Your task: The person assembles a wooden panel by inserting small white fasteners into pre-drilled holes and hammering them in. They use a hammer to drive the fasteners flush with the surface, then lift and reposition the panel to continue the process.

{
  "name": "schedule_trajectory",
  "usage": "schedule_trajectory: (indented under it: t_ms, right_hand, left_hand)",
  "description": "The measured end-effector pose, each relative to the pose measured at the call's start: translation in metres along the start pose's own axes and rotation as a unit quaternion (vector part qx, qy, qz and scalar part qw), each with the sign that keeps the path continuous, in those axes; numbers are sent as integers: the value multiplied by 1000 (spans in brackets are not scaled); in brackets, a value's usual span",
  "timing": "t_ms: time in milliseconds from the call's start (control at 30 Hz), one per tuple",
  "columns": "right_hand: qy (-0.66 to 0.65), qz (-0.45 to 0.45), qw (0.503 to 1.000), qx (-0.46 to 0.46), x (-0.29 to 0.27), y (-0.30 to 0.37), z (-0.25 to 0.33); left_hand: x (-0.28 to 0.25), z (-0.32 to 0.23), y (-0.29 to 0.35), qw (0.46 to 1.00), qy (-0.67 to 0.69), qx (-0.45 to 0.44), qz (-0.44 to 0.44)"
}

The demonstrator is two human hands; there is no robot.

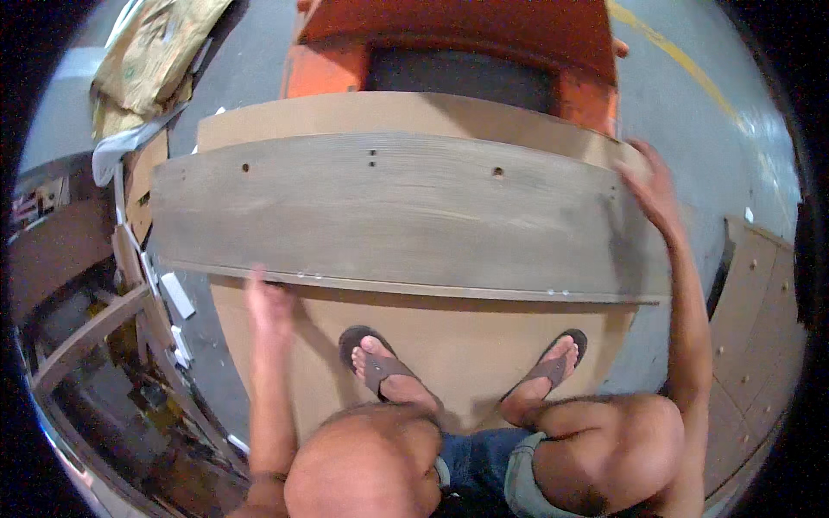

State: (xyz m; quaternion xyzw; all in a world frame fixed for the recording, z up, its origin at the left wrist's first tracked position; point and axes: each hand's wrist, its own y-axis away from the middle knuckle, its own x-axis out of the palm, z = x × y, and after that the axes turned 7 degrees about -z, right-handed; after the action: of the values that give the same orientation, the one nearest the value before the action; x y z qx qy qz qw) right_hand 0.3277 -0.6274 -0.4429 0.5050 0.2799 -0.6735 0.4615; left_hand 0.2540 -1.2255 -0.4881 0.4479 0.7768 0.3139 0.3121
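A long grey wood-grain board (406,216) lies crosswise in front of me on a sheet of brown cardboard (466,345). Two larger round holes and a few small ones show along its far side, and a thin lip with small pale fittings runs along its near edge. My right hand (652,194) is curled round the board's far right corner. At the near edge, left of the middle, my left hand (270,302) has its fingertips against the board. Motion blurs its fingers, so their grip is unclear.
An orange piece of equipment (458,26) stands beyond the cardboard. Furniture frames (95,332), white foam strips (178,295) and a crumpled brown paper bag (151,73) are on the left. A brown panel with knobs (760,319) stands at right. My sandalled feet are on the cardboard.
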Motion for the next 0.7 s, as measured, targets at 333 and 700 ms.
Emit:
schedule_trajectory:
  t_ms: [333,700]
  right_hand:
    - [-122,50,959,-249,163,-32,227]
    - [-155,48,955,-249,155,-18,234]
  left_hand:
    - [73,68,73,983,-7,-153,97]
    - [78,76,69,990,-10,-123,62]
